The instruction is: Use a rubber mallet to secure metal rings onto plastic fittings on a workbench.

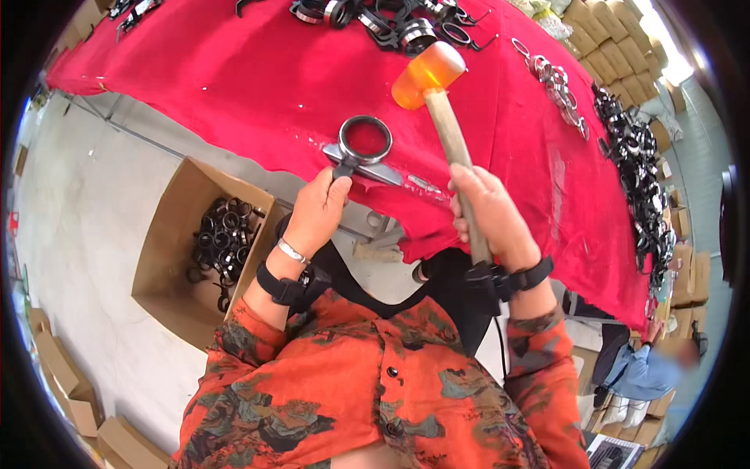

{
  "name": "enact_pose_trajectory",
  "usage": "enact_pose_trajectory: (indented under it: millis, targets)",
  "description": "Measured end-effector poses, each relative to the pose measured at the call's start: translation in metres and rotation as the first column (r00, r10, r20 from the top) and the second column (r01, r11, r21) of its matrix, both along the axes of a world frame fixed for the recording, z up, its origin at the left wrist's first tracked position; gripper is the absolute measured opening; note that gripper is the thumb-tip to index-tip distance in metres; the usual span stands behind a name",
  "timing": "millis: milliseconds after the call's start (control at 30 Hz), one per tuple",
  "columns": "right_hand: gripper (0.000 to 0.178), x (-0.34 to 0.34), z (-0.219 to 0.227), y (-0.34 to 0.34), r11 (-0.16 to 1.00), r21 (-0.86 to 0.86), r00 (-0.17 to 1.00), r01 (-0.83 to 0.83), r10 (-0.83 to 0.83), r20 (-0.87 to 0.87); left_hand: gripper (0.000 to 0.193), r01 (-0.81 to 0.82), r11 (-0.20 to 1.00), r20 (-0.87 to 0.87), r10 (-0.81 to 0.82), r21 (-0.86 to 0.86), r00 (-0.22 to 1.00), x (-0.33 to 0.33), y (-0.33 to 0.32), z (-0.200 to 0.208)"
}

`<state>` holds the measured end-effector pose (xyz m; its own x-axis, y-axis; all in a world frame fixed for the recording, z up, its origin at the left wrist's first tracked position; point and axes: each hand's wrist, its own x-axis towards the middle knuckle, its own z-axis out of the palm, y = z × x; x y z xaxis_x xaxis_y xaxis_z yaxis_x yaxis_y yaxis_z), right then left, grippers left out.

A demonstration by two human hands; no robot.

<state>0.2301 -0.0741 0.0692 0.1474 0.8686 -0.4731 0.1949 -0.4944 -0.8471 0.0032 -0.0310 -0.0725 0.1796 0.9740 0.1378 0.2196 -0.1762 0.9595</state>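
Observation:
My left hand (316,209) is closed on the short black stem of a ring-shaped part (365,159). The ring is dark, with a shiny inner edge, and is held over a flat grey metal bar (384,173) near the front edge of the red-covered table (258,94). Whether ring and bar touch, I cannot tell. In my right hand (494,211) is a mallet (447,129), gripped low on its wooden handle. Its amber, pale-ended head is raised above the cloth, to the right of and beyond the ring.
A cardboard box (168,234) holding several black ring parts stands at left below the table. More black and silver rings (375,23) lie at the far side. Silver rings (558,90) and a long heap of black parts (637,172) line the right. Another person (644,371) is at lower right.

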Motion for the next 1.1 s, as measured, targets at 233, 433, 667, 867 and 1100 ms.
enact_pose_trajectory:
  millis: [233, 433, 667, 867, 1100]
  targets:
    - [0.028, 0.003, -0.007, -0.022, 0.971, 0.236, 0.994, -0.027, 0.051, -0.097, 0.031, 0.013, 0.999, 0.046, -0.011, -0.035, 0.999, -0.002, -0.003, -0.001]
    - [0.028, 0.02, -0.011, -0.03, 0.998, 0.059, 0.968, -0.005, 0.02, -0.25, 0.031, 0.038, 0.995, 0.1, -0.029, -0.087, 0.995, -0.005, -0.002, 0.002]
    - [0.025, 0.006, -0.056, -0.048, 0.987, 0.114, 0.978, -0.115, 0.132, -0.16, 0.029, 0.036, 0.998, 0.039, -0.034, -0.051, 0.999, -0.001, -0.001, 0.005]
    - [0.022, 0.003, -0.001, -0.069, 0.974, 0.214, 0.97, -0.074, 0.12, -0.212, 0.031, 0.013, 0.993, 0.115, 0.0, -0.119, 0.993, -0.01, 0.0, 0.0]
    - [0.024, -0.003, -0.076, -0.088, 0.973, 0.222, 0.997, -0.069, 0.076, -0.02, 0.033, 0.002, 0.996, 0.131, 0.01, -0.094, 0.991, 0.004, 0.002, -0.001]
